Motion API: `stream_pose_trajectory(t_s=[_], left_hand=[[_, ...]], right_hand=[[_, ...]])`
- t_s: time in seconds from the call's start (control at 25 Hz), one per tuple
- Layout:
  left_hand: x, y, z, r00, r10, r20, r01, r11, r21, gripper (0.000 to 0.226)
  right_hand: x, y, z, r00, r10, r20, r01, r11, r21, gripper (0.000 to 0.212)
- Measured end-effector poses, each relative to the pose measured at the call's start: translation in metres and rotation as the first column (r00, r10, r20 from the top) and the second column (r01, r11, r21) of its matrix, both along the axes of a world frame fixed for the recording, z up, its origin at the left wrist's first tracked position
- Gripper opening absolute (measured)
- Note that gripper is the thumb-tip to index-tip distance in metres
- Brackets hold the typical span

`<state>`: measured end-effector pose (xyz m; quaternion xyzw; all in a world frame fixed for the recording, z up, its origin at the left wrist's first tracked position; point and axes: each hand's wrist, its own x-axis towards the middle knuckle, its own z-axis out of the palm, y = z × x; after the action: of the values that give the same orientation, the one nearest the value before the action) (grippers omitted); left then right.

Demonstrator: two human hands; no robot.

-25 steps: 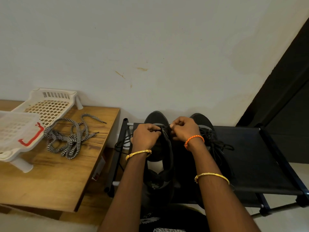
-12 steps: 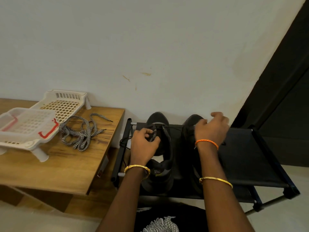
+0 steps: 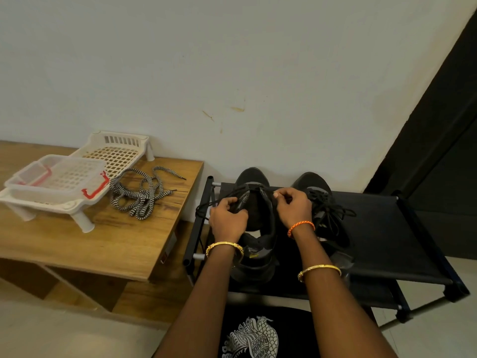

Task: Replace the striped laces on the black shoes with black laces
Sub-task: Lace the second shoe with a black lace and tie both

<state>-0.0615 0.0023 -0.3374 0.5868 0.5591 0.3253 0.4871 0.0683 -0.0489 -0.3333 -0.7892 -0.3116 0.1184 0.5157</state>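
Two black shoes stand side by side on a black fabric shoe rack [image 3: 387, 244], toes to the wall. My left hand [image 3: 228, 218] grips the left shoe [image 3: 254, 182] at its eyelet side. My right hand [image 3: 294, 206] pinches a black lace [image 3: 222, 196] at the shoe's other side; the lace crosses the tongue and loops off to the left. The right shoe [image 3: 316, 184] carries a black lace with loose ends trailing right. The striped black-and-white laces [image 3: 140, 196] lie in a heap on the wooden table.
The wooden table [image 3: 85, 249] stands left of the rack, with a white lattice basket [image 3: 116, 151] and a clear tray with red clips [image 3: 55, 179] on it. A white wall is right behind the shoes. A dark door frame [image 3: 438, 140] rises at the right.
My right hand pulled out to the right over the right shoe half a second ago and has come back to the left shoe. The left hand stayed on that shoe.
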Motion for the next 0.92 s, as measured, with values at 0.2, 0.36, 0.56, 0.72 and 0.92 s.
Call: stream_pose_trajectory(t_s=[0.2,0.36,0.56,0.72,0.92], left_hand=[[0.001,-0.001,0.0,1.0,0.013,0.013,-0.012,1.0,-0.013,0.039],[0.002,0.002,-0.001,1.0,0.003,0.022,-0.001,0.998,-0.066,0.043],[0.0,0.005,-0.003,0.994,-0.103,0.039,0.106,0.99,-0.091,0.056],[0.0,0.009,-0.002,0.988,-0.154,0.016,0.155,0.98,-0.127,0.063],[0.001,0.01,-0.002,0.986,-0.165,-0.001,0.164,0.978,-0.132,0.062]], right_hand=[[0.005,-0.021,0.048,0.956,-0.038,-0.291,0.16,0.899,0.407,0.013],[0.011,-0.036,0.074,0.689,0.377,-0.62,0.222,0.704,0.674,0.022],[-0.006,-0.004,0.035,0.97,-0.007,-0.245,0.047,0.986,0.158,0.013],[-0.009,0.014,0.006,0.991,0.042,-0.13,-0.053,0.995,-0.083,0.015],[-0.004,0.023,-0.001,0.995,0.038,-0.095,-0.041,0.999,-0.025,0.02]])
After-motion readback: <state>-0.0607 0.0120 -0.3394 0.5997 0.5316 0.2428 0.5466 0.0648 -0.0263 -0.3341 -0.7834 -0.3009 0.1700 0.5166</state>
